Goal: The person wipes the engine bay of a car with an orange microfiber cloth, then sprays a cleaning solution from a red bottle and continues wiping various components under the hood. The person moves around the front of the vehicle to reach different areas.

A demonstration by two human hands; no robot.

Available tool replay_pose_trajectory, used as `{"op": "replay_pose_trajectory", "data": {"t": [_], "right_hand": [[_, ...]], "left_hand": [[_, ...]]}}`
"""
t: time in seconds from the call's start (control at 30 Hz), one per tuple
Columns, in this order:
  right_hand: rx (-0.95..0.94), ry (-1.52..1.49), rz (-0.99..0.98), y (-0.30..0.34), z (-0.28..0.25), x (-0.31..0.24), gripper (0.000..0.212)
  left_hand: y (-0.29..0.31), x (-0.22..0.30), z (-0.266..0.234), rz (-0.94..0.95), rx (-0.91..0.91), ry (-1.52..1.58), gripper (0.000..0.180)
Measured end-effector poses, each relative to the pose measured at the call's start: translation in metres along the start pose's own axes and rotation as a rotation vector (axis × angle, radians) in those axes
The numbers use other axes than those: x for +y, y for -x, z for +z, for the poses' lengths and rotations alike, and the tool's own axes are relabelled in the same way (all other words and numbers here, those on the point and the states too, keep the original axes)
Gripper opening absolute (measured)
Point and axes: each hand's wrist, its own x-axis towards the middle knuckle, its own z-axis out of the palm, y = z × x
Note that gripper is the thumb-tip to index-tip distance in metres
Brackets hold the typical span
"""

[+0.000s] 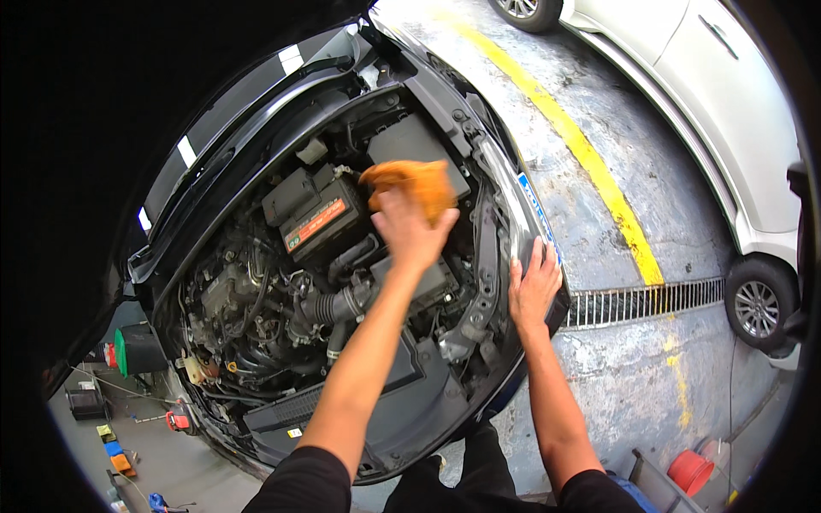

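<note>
My left hand (410, 229) reaches across the car's engine bay, its fingers on a crumpled orange cloth (421, 178). Both are smeared by motion. Cloth and hand lie over the near edge of a black box cover (402, 141), just right of the car battery (312, 214) with its orange label. Fingers spread, my right hand (535, 286) rests on the rim of the car body (516, 235), beside a blue-and-white strip (532, 198). Nothing is in it. A ribbed black air hose (329, 306) runs beneath my left forearm.
The raised hood looms dark at the left. On the right stands a white car (727, 111), with a yellow floor line (590, 158) and a drain grate (650, 299) between. Low right is a red bucket (689, 472); coloured cloths (115, 449) lie low left.
</note>
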Motion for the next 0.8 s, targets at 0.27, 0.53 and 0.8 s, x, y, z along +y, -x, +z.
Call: {"op": "replay_pose_trajectory", "data": {"t": [0.27, 0.53, 0.8], "right_hand": [[-0.085, 0.139, 0.025, 0.003, 0.020, -0.002, 0.071], [-0.047, 0.126, 0.005, -0.006, 0.012, -0.007, 0.073], [-0.120, 0.136, 0.055, -0.003, 0.014, -0.007, 0.075]], "left_hand": [[-0.179, -0.021, 0.053, 0.109, 0.209, -0.279, 0.091], [-0.071, -0.018, 0.067, 0.375, 0.177, -0.151, 0.065], [-0.273, 0.020, -0.022, 0.466, 0.494, 0.091, 0.052]]}}
